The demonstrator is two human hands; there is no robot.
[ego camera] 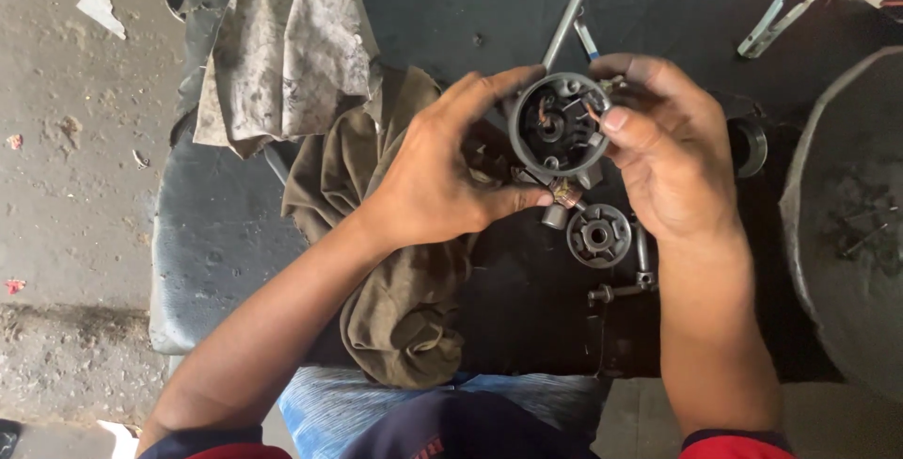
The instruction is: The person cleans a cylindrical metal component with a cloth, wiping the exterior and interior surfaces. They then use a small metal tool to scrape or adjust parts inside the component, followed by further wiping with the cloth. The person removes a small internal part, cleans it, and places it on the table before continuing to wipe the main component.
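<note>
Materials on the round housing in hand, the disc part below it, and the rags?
Round housing, held by left hand and right hand: grey ring, dull matte, looks like cast metal, possibly hard plastic. Disc part: grey, slight sheen on edges, likely metal. Olive rag and pale rag: woven cloth, creased, with dark greasy stains.

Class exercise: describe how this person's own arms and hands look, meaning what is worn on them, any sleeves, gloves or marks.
Both hands are bare: no gloves, rings or watch show on the left hand or the right hand. The forearms are uncovered down to the bottom edge of the picture, where short dark navy sleeves with a red band begin. The fingers look smudged with dark grime.
</note>
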